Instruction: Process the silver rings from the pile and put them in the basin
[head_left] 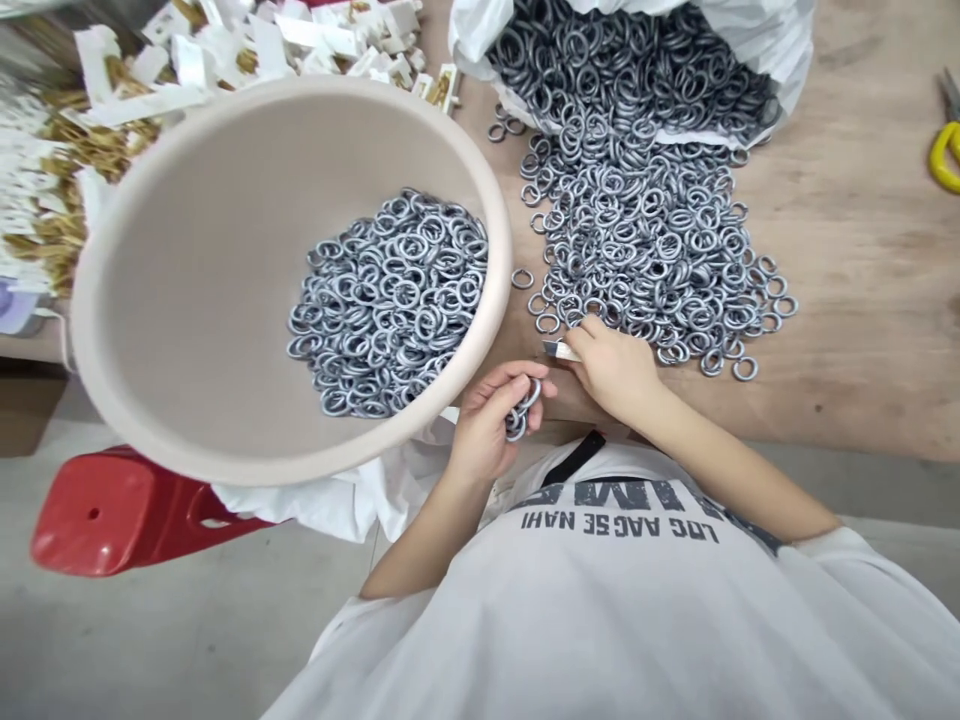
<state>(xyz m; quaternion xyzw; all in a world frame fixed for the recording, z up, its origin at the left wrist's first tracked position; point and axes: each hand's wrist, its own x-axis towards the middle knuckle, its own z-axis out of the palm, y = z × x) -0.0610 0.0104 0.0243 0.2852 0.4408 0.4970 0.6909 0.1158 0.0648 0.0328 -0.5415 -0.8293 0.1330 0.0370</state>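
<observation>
Wood table (862, 300) runs ahead of the person; open plastic bag (787, 60) sits at far edge, w/ metal rings (637, 240) spilling from it toward near edge in one heap. Round basin (187, 280) is left of heap, tilted, overlapping table's left side, more rings (390, 300) inside. Card strips (300, 35) piled behind basin, far left. Scissors handle (946, 150) at right edge of view, on table. Plastic stool (112, 510) on floor below basin. L hand (487, 425) holds a few rings (523, 410) just beside basin rim; R hand (611, 370) at heap's near edge.
</observation>
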